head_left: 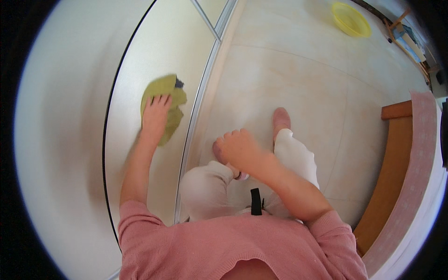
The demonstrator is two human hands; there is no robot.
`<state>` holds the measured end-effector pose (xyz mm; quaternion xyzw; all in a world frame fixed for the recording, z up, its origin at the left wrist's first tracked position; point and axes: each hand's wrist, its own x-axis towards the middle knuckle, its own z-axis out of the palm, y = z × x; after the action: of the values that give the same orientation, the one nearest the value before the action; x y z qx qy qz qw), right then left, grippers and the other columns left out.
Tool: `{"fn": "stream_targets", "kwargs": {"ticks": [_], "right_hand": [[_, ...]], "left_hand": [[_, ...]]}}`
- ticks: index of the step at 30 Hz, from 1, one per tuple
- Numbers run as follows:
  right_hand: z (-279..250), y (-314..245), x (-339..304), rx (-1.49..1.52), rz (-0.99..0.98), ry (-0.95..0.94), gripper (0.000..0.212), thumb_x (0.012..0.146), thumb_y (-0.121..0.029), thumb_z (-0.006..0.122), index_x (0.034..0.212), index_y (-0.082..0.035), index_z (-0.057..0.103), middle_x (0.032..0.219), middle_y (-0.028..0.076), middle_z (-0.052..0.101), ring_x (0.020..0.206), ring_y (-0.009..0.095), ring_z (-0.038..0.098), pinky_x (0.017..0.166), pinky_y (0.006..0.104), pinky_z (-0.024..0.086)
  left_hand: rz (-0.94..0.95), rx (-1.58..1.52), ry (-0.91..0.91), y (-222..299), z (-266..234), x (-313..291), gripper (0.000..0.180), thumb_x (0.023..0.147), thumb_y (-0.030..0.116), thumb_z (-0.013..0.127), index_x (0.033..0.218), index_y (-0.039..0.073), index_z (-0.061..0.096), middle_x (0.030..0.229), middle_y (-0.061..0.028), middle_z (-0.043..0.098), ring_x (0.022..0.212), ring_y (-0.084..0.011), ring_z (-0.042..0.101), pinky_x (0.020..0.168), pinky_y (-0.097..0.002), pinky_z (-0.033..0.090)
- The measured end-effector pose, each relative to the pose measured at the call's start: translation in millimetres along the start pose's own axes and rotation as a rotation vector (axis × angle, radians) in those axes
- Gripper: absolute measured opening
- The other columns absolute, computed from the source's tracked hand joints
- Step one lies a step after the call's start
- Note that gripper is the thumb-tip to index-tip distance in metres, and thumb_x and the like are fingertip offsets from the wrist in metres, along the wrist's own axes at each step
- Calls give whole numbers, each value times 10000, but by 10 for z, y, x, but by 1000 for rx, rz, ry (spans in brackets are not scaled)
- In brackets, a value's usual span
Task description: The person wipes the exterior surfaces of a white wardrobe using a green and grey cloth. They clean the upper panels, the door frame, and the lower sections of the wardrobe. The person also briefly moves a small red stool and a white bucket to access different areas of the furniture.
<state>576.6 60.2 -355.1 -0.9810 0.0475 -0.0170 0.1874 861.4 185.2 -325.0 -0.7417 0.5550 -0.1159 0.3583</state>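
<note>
A green cloth [172, 100] lies spread against a pale, smooth door panel [172, 42], with a small dark patch at its top right edge. My left hand [157, 112] presses the cloth to the panel, its fingers over the fabric and pointing away from me. In front of my body, above my knees, my right hand [239, 147] hangs in the air with its back toward me. Its fingers are curled in and nothing shows in them; the palm is hidden.
A silver metal frame [202, 88] edges the panel on its right. Pale tiles cover the floor [298, 74]. A yellow basin [351, 21] stands at the far right. On the near right is a wooden bed frame [392, 158] with pink bedding [420, 135]. A wooden rack stands behind it.
</note>
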Motion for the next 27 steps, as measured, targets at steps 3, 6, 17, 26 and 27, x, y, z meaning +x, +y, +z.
{"fn": "stream_targets", "kwargs": {"ticks": [3, 6, 17, 26, 27], "right_hand": [[-174, 29, 56, 72, 16, -174, 84, 802, -148, 668, 855, -102, 713, 864, 97, 725, 833, 258, 710, 683, 380, 516], [-134, 122, 99, 136, 65, -278, 194, 877, -232, 649, 983, -69, 652, 926, 134, 689, 906, 317, 676, 737, 447, 519], [-424, -167, -311, 312, -10, -236, 403, 935, -274, 639, 1268, -52, 598, 1142, 190, 667, 1040, 364, 630, 860, 468, 492], [31, -49, -256, 70, 77, -396, 302, 909, -254, 667, 1091, -21, 606, 976, 173, 681, 934, 366, 656, 804, 478, 508], [24, -64, -230, 106, 51, -349, 301, 906, -252, 671, 1088, -22, 602, 967, 170, 681, 918, 362, 659, 792, 473, 512]], "left_hand": [[-47, -100, -34, 152, 2, -1101, 549, 887, 123, 581, 1427, 110, 489, 1382, -43, 533, 1264, -232, 489, 1100, -423, 360], [-203, -214, -162, 273, 83, -2300, 548, 885, 118, 585, 1426, 160, 504, 1333, -52, 569, 1210, -245, 536, 1073, -433, 384], [-719, 45, 140, 586, 312, -4158, 614, 847, 77, 629, 1424, 279, 565, 1009, -85, 665, 1074, -309, 622, 977, -501, 421], [-573, -117, 301, -459, -421, -1183, 709, 880, 92, 577, 1538, 254, 370, 1156, -53, 642, 1072, -270, 605, 923, -490, 446], [-497, -84, 354, -567, -476, -808, 698, 872, 87, 581, 1528, 229, 388, 1178, -45, 634, 1084, -256, 597, 938, -468, 436]]}}
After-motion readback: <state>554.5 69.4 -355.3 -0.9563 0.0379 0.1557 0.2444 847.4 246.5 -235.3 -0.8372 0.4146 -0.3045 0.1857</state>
